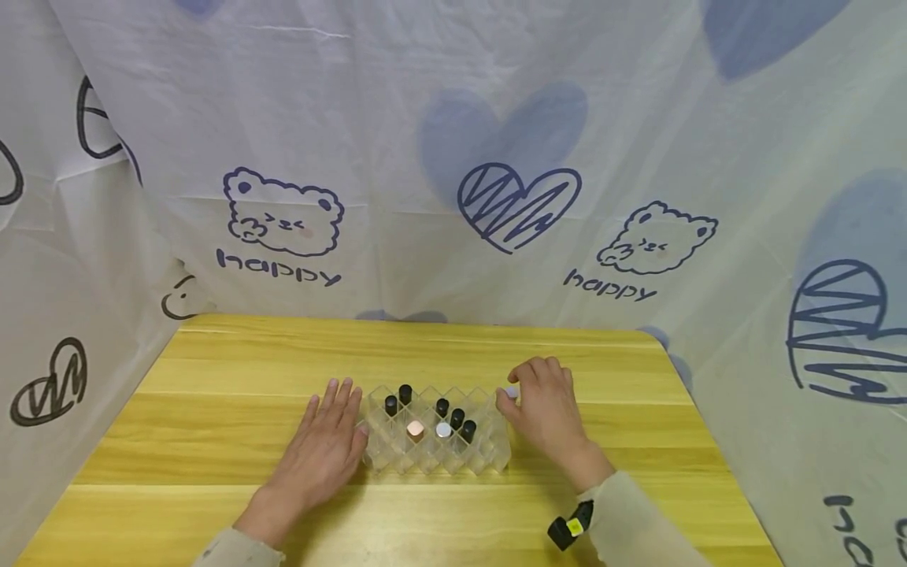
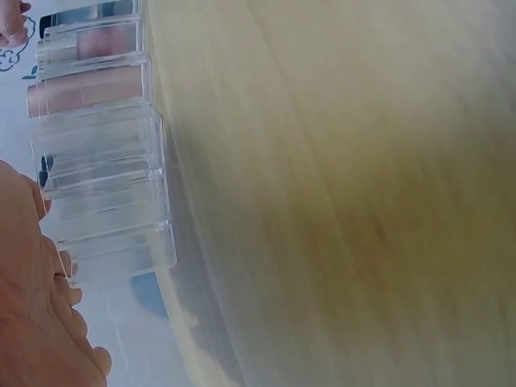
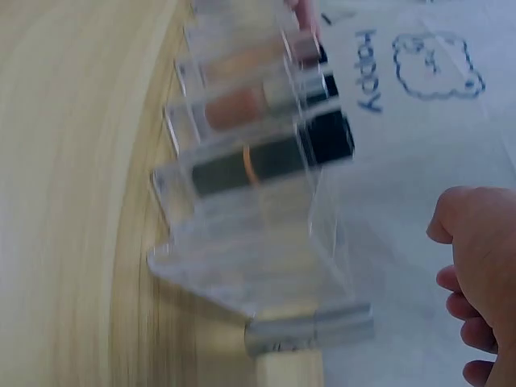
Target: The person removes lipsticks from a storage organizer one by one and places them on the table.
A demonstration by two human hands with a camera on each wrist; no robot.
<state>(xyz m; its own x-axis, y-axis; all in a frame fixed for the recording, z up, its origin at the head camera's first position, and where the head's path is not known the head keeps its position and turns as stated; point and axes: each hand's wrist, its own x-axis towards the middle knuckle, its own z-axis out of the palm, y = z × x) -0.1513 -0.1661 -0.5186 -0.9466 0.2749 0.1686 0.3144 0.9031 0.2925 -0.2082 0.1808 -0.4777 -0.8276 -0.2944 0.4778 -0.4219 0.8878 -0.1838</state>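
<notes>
A clear plastic holder with diamond-shaped compartments stands on the table. Several black-capped tubes sit in it, along with a pinkish-capped tube and a silver-capped tube. My left hand lies along the holder's left end, fingers extended and thumb at its side. Beyond the right end, a silver lipstick-like tube stands upright outside the holder. Just above that tube is my right hand, fingers loosely bent; the right wrist view shows a gap between them and nothing held.
The yellow wood-grain table ends at the back against a white curtain printed with bears and hearts. More curtain hangs at both sides. A black band with a yellow patch is on the right wrist.
</notes>
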